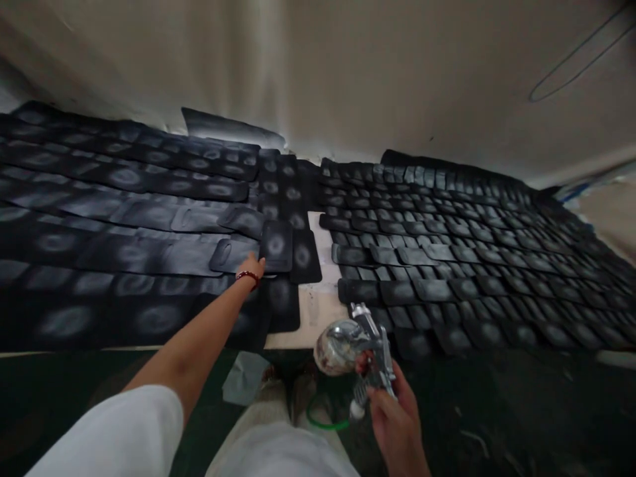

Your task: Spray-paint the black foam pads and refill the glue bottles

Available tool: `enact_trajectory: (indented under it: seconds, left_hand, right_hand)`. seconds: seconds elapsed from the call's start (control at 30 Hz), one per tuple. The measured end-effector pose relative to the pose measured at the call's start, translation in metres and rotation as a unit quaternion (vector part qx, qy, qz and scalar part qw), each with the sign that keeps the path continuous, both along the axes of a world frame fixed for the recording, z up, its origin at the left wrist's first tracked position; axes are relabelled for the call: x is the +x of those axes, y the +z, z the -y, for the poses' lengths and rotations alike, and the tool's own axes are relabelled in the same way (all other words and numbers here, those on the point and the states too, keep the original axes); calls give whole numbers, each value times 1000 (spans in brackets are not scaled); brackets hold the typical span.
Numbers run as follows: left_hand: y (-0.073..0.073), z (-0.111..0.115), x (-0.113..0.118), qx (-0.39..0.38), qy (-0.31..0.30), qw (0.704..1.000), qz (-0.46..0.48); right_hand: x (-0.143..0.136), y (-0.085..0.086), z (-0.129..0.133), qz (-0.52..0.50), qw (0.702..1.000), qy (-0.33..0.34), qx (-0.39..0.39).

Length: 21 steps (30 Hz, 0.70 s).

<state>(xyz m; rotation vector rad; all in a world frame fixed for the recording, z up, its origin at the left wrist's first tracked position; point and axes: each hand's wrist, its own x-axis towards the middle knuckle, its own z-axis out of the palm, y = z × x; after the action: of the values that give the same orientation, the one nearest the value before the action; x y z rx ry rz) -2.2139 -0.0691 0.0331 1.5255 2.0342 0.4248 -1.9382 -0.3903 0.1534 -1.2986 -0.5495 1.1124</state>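
My right hand (395,407) is wrapped round the handle of a metal spray gun (380,351), its nozzle pointing away from me. A rounded cup (334,348), smeared and cloudy, sits on the gun's left side. Stretched forward, my left hand (252,266) is closed at the lower left corner of a black rounded panel (276,245) with a pale misty ring on it. Another black panel (233,254), with an oval slot near one end, lies just left of these fingers. My fingertips are partly hidden.
Overlapping rows of black panels with whitish patches cover the left side (124,252) and right side (447,265) of a low surface. A pale strip (315,298) runs between them. Behind hangs a beige sheet (348,79). A green hose (325,424) loops near my legs.
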Motion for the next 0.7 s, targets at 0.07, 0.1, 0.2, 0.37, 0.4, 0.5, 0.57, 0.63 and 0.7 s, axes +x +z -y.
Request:
enact_trajectory:
  seconds: [0.07, 0.1, 0.2, 0.37, 0.4, 0.5, 0.57, 0.63, 0.7]
  left_hand:
    - [-1, 16, -6, 27, -15, 999, -40]
    - [-1, 27, -10, 43, -23, 998, -36]
    - [-5, 76, -23, 71, -34, 996, 41]
    - [-18, 189, -53, 33, 22, 983, 182]
    - [-21, 213, -59, 15, 42, 979, 200]
    - [-29, 281, -75, -35, 94, 968, 231]
    - [-32, 319, -84, -60, 117, 963, 234]
    - [-31, 351, -91, -72, 143, 960, 229]
    - [-27, 377, -97, -72, 178, 957, 220]
  right_hand:
    - [-4, -8, -25, 11, 999, 4, 31]
    - [-6, -14, -38, 21, 999, 10, 43]
    - [-14, -35, -68, 69, 996, 25, 59]
    - [-14, -67, -90, 99, 993, 32, 53]
    - [-11, -70, -92, 101, 993, 34, 51]
    - [1, -74, -93, 111, 991, 51, 45]
    - [8, -74, -90, 123, 989, 72, 42]
    - [15, -73, -86, 140, 985, 92, 40]
    - [21, -72, -79, 159, 981, 104, 45]
